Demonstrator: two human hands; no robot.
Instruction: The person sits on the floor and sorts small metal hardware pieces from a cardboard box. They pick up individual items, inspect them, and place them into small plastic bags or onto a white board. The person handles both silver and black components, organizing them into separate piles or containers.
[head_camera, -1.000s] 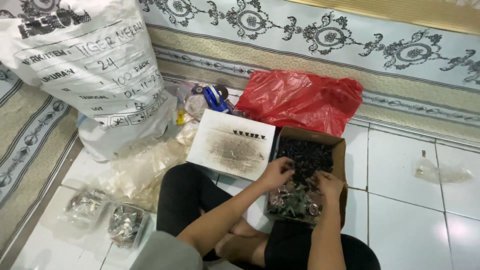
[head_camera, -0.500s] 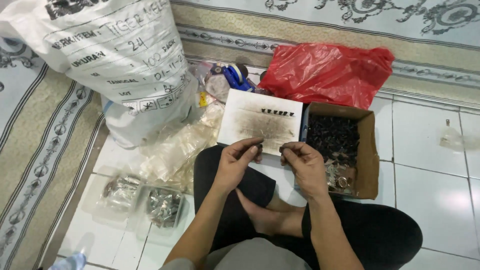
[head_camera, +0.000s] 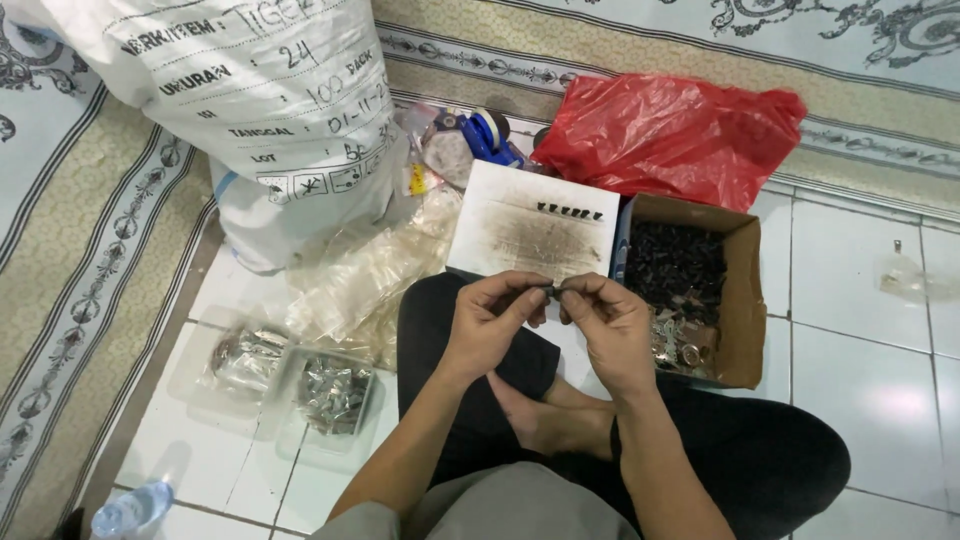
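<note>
Where the person sits cross-legged, the floor (head_camera: 870, 350) is white tile, bordered by patterned carpet (head_camera: 90, 260) at left and along the far side. A large white sack (head_camera: 260, 110) with dark printed lettering stands at far left. Clear plastic bags (head_camera: 370, 270) lie loose beside it, and two filled clear packets (head_camera: 290, 375) rest on the tiles nearer the person. A red plastic bag (head_camera: 670, 135) lies behind an open cardboard box (head_camera: 745, 300) holding small dark parts. A white smudged board (head_camera: 530, 230) lies between sack and box. The left hand (head_camera: 490, 320) and right hand (head_camera: 610, 325) meet above the lap, fingertips pinched on one small dark part (head_camera: 551, 290).
</note>
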